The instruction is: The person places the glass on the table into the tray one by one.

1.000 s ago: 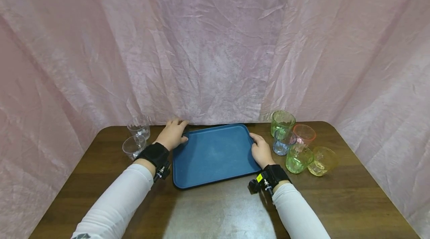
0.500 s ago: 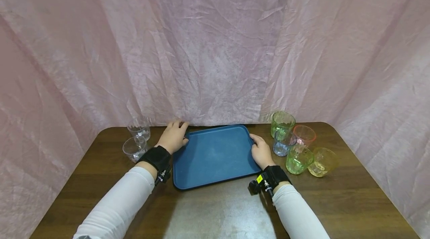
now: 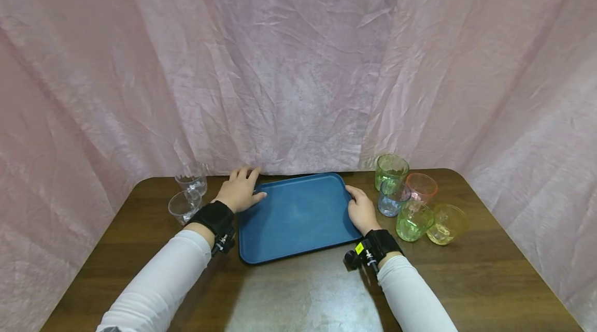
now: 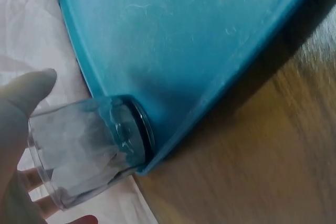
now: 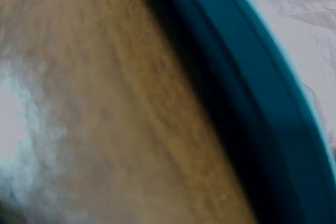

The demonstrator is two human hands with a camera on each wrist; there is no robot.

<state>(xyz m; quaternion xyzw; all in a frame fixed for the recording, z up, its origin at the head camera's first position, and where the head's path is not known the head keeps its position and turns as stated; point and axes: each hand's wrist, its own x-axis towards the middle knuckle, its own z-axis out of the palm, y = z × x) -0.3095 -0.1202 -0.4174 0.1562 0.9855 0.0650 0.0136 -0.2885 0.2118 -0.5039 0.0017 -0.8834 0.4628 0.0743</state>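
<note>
A blue rectangular tray (image 3: pixel 298 223) lies on the table. On its far left corner a clear drinking glass (image 4: pixel 89 145) stands, mostly hidden behind my left hand in the head view. The fingers of my left hand (image 3: pixel 238 192) are spread around this glass, and the thumb (image 4: pixel 32 88) is held away from its side. Along the tray's right edge, my right hand (image 3: pixel 363 212) grips the rim, fingers partly out of sight beneath it. Only the tray's edge and the table show in the right wrist view.
Two clear glasses (image 3: pixel 184 208) stand at the left on the wooden table (image 3: pixel 466 285). To the right of the tray is a cluster of coloured glasses: green (image 3: pixel 392 169), blue (image 3: pixel 393 200), red (image 3: pixel 422 187) and yellow (image 3: pixel 445 226). A pink curtain (image 3: pixel 298 62) hangs behind.
My left hand's fingers and thumb have spread wider, loosening from the glass on the tray's corner. My right hand and the tray have stayed in place.
</note>
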